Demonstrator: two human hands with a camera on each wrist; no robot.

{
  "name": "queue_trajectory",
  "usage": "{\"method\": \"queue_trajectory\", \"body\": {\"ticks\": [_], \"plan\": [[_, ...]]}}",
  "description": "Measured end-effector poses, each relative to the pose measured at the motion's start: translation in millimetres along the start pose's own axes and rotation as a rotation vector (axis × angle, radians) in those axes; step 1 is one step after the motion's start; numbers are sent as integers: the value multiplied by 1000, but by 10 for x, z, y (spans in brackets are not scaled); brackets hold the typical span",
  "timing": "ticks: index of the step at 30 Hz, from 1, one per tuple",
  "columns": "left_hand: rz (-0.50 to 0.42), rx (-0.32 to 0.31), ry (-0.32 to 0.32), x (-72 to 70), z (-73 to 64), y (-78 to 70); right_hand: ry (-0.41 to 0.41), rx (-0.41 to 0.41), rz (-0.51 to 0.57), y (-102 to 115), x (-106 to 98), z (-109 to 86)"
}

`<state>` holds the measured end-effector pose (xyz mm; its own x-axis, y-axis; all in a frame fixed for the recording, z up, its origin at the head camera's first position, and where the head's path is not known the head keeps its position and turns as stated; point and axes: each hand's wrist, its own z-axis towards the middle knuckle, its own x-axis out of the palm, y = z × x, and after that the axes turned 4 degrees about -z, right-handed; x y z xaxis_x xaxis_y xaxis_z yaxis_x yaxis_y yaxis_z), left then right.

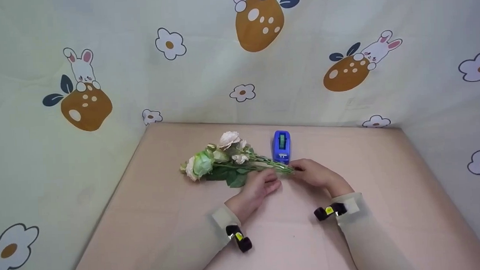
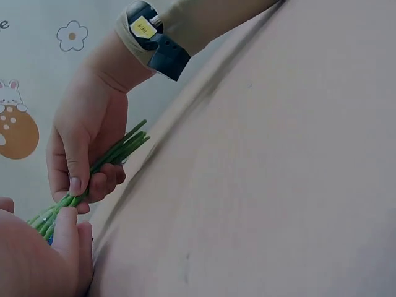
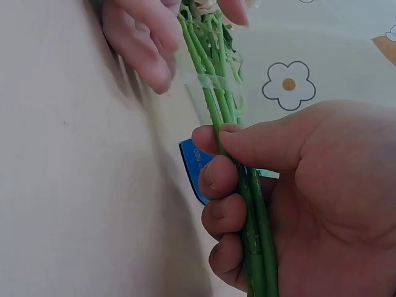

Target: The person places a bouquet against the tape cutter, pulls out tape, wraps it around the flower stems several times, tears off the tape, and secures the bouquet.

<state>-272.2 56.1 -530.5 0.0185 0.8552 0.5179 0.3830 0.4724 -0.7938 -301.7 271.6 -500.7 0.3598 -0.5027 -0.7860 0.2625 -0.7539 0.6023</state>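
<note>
A bouquet of artificial flowers (image 1: 203, 164), with pale pink and green blooms, lies across the table with its stems toward the right. My right hand (image 1: 315, 174) grips the lower stems (image 3: 257, 235), thumb on one side and curled fingers on the other. A strip of clear tape (image 3: 207, 80) is on the stems above that grip. My left hand (image 1: 259, 186) is beside the stems, nearer the blooms; in the right wrist view its loosely bent fingers (image 3: 139, 37) lie to one side and its thumb to the other, without a visible grip.
A blue tape dispenser (image 1: 281, 147) with a green roll stands just behind the stem ends. The table (image 1: 167, 237) has a plain pinkish cover. A patterned cloth (image 1: 206, 76) with rabbits and flowers rises at the back and along both sides.
</note>
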Motion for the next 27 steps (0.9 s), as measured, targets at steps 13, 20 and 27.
{"method": "queue_trajectory", "body": {"ticks": [13,20,27], "plan": [[-214,21,-57,209,165,48,-51,-20,-32,-77,-84,-5],[-247,54,-72,202,172,99,-74,-63,-97,-78,-90,-19],[-295,77,-110,221,231,108,-90,-80,-127,-54,-81,-13]]}}
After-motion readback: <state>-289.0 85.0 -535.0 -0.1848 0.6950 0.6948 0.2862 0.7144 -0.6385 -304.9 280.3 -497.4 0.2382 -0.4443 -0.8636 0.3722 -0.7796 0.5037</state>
